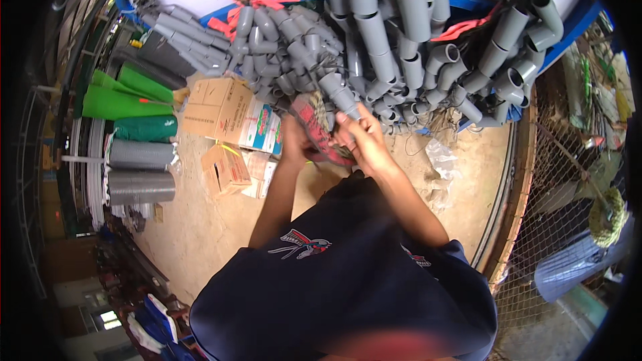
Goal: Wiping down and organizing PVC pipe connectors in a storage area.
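Note:
My left hand (295,139) is closed on a crumpled red, black and tan patterned cloth (309,115). Close beside it, my right hand (364,135) has its fingers wrapped around the lower end of a grey plastic pipe fitting (340,93). The cloth lies against the fitting's left side, between both hands. Just beyond my hands hangs a thick cluster of grey pipe fittings (294,43), strung in bunches. Whether the held fitting is tied to that cluster, I cannot tell.
Larger grey elbows and couplings (411,13) hang at the far right, with pink strips (468,27) among them. Cardboard boxes (217,108) stand left of my hands. Farther left are green rolls (110,97) and grey mesh rolls (140,187). A wire mesh fence (518,261) borders the right.

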The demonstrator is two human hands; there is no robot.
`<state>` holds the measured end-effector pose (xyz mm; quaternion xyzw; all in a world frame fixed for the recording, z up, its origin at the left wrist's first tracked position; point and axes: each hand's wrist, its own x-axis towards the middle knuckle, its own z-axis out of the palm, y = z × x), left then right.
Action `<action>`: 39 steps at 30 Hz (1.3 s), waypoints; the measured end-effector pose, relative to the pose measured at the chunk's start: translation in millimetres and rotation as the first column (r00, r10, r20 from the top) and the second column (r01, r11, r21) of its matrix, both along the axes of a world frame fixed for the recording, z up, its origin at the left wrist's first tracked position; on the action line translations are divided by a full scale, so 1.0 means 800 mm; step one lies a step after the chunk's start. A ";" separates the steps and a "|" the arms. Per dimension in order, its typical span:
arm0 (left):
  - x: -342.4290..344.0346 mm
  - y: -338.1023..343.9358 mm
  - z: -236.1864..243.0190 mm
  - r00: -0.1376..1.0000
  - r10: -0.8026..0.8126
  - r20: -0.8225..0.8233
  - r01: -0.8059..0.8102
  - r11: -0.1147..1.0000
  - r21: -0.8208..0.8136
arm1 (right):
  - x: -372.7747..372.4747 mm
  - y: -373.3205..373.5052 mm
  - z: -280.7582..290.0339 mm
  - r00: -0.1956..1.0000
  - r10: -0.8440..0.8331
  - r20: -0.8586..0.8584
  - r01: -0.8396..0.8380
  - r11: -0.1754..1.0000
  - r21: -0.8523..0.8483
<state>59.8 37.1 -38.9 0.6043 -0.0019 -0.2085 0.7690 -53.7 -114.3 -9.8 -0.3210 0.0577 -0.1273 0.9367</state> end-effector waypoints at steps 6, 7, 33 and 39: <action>-0.035 0.035 -0.028 0.974 -0.224 -0.017 0.225 0.974 0.037 | 0.007 -0.024 -0.009 0.989 0.080 -0.121 -0.034 0.939 0.341; -0.028 0.042 -0.017 0.966 -0.258 0.028 0.256 0.964 0.076 | 0.012 -0.033 -0.017 0.984 0.090 -0.154 -0.033 0.940 0.339; 0.066 -0.089 0.049 0.883 -0.117 0.455 0.182 0.978 -0.103 | 0.030 -0.065 0.008 0.970 0.159 -0.182 -0.166 0.986 -0.025; 0.066 -0.085 0.057 0.995 -0.054 -0.085 0.014 0.909 -0.416 | 0.039 -0.081 -0.013 0.914 -0.339 -0.225 0.150 0.795 -0.587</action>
